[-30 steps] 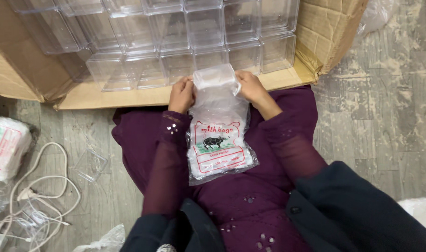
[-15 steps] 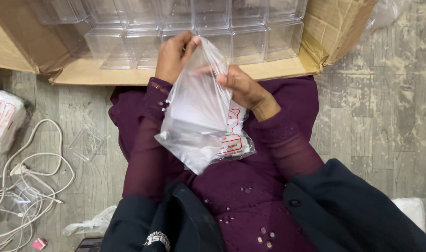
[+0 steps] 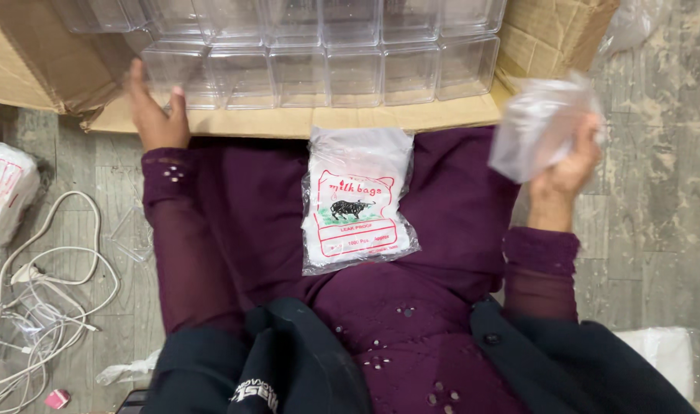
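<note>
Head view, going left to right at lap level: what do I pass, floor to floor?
White cables on the floor → left hand at the carton edge → printed pack of bags on the lap → right hand gripping a clear plastic bag.

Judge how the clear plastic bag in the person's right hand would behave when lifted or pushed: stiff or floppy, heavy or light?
Probably floppy: the clear plastic bag crumples into loose folds in the right hand. Likely very light, since it looks thin, see-through and seemingly empty. It may be slippery, judging by its glossy sheen.
</note>
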Action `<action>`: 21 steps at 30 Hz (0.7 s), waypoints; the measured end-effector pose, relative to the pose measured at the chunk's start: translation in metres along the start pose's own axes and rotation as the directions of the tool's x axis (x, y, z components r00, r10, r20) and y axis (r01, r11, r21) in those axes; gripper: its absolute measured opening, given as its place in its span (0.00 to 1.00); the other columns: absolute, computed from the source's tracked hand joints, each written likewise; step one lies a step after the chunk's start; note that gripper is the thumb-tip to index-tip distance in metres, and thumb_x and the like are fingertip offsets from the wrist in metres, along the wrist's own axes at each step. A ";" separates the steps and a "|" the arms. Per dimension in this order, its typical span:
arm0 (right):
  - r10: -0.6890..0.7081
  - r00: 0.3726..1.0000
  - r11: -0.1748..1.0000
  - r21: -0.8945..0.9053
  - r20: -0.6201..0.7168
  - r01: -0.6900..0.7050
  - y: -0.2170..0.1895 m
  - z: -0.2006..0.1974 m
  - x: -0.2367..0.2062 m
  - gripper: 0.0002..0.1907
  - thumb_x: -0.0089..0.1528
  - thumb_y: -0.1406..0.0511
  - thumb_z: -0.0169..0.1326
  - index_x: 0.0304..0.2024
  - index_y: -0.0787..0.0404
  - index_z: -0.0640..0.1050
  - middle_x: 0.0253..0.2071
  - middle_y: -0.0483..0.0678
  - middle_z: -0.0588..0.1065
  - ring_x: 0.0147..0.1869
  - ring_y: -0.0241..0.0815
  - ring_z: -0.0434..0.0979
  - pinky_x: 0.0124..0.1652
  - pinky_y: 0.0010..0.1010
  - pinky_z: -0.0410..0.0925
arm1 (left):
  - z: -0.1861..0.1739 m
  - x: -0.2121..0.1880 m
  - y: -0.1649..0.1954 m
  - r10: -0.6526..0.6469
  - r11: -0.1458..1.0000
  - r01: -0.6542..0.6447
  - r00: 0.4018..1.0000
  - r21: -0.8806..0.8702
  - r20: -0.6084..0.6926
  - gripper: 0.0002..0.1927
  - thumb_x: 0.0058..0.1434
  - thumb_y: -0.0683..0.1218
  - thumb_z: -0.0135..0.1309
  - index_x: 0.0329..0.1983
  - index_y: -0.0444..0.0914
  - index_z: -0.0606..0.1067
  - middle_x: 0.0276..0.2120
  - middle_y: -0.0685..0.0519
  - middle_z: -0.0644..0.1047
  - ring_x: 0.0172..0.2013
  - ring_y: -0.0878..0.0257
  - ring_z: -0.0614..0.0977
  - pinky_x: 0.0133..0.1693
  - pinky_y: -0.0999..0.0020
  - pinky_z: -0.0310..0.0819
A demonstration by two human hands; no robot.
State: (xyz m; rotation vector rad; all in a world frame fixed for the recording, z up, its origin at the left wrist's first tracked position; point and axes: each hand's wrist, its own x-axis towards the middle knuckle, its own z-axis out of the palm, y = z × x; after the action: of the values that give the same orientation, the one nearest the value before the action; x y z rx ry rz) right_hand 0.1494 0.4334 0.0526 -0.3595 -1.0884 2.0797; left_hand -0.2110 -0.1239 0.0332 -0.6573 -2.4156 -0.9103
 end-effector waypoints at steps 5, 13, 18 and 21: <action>-0.301 0.812 0.932 -0.336 -0.499 0.139 0.008 -0.094 -0.002 0.24 0.69 0.53 0.55 0.55 0.67 0.75 0.51 0.53 0.79 0.50 0.48 0.84 0.43 0.40 0.74 | 0.016 -0.008 -0.004 -0.207 0.954 0.250 0.949 -0.167 0.238 0.39 0.68 0.41 0.63 0.79 0.41 0.61 0.58 0.44 0.69 0.46 0.57 0.80 0.50 0.63 0.81; 0.082 0.728 0.909 -0.248 -0.680 -0.334 0.066 -0.100 0.028 0.19 0.69 0.52 0.51 0.52 0.59 0.69 0.49 0.49 0.74 0.43 0.46 0.77 0.30 0.37 0.68 | 0.045 -0.020 0.041 -0.267 0.962 0.240 0.927 0.131 0.265 0.34 0.60 0.47 0.64 0.69 0.41 0.66 0.46 0.55 0.77 0.43 0.58 0.80 0.49 0.52 0.65; 0.192 0.904 0.979 0.009 -0.382 -0.204 0.048 -0.077 0.084 0.33 0.69 0.48 0.48 0.70 0.47 0.51 0.68 0.56 0.61 0.74 0.64 0.61 0.75 0.57 0.54 | 0.044 -0.032 0.058 -0.217 0.966 0.163 0.932 0.201 0.291 0.25 0.62 0.45 0.58 0.63 0.45 0.70 0.43 0.61 0.79 0.49 0.59 0.77 0.55 0.52 0.56; -0.151 0.916 0.949 -0.314 -0.371 0.030 0.030 -0.046 0.081 0.32 0.69 0.50 0.48 0.70 0.52 0.56 0.66 0.56 0.66 0.72 0.58 0.67 0.69 0.53 0.60 | 0.043 -0.033 0.060 -0.196 0.972 0.153 0.947 0.180 0.253 0.25 0.60 0.45 0.59 0.61 0.46 0.70 0.42 0.61 0.79 0.48 0.60 0.77 0.54 0.54 0.57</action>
State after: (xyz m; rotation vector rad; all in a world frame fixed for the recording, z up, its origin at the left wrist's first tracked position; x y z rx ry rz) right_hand 0.1045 0.5088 0.0090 -0.8227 -1.1479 1.6592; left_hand -0.1621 -0.0633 0.0138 -0.5433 -2.7933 -0.7229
